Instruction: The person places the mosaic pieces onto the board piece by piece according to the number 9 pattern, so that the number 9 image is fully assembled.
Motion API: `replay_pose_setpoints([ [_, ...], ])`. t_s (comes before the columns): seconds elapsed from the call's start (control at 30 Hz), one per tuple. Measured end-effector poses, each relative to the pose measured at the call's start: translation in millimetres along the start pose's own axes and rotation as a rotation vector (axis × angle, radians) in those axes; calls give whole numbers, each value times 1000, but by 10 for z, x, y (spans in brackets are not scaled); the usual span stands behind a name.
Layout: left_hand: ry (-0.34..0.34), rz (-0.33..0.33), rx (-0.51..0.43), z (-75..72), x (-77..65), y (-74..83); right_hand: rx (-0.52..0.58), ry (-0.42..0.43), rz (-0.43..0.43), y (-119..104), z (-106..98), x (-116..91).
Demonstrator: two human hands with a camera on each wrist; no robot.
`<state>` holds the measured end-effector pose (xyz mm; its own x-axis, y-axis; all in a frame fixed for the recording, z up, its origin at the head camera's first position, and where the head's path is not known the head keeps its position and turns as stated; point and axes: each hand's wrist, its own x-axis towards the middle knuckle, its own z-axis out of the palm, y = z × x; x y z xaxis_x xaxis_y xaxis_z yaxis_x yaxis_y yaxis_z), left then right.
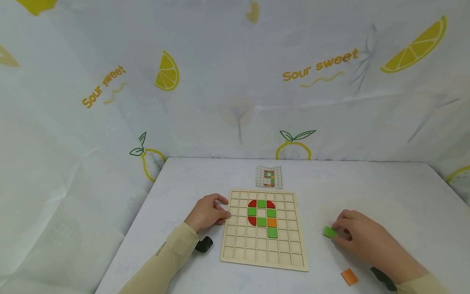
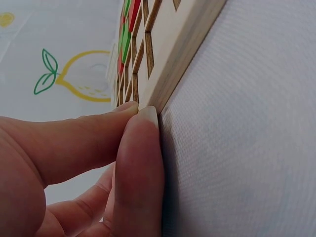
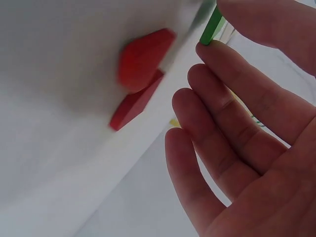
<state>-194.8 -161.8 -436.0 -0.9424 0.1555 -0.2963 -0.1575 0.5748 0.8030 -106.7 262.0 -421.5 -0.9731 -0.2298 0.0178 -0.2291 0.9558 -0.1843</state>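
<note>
A pale wooden grid board (image 1: 242,245) lies on the white table with red, green and orange tiles set in its squares, forming a shape like a 9. At the board's left edge my left hand (image 1: 207,213) pinches the rim between thumb and finger; the left wrist view shows the fingertips right at the wooden edge (image 2: 170,74). Off to the right of the board, my right hand (image 1: 361,234) holds a square green tile (image 1: 329,232) between thumb and forefinger. The other fingers of that hand are extended in the right wrist view, where the green tile (image 3: 212,27) appears edge-on.
Behind the board lies a small printed card (image 1: 269,177) with a similar coloured pattern. An orange tile (image 1: 349,277) rests near the right forearm. Two red tiles (image 3: 143,59) lie on the table in the right wrist view, hidden from the head view. A lemon-print cloth hangs behind.
</note>
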Motion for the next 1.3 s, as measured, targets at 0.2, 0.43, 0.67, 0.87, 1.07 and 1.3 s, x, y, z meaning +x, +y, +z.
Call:
replay_pose_setpoints([
  [0.2,3,2,-3,-11,6,-2,24,-6,-66,-208,-25,122],
  [0.43,2,-8,-6,2,19,2,69,-24,-125,-509,-60,257],
  [0.67,-8,-3,-13,17,14,14,88,-51,-158,-706,-39,326],
  [0.87,-3,0,-11,4,5,15,106,-39,-207,-839,5,335],
  [1.07,2,-3,-8,-11,3,-1,111,-50,-280,-956,42,351],
  [1.3,2,-6,-6,-17,1,0,117,-56,-355,-1057,76,370],
])
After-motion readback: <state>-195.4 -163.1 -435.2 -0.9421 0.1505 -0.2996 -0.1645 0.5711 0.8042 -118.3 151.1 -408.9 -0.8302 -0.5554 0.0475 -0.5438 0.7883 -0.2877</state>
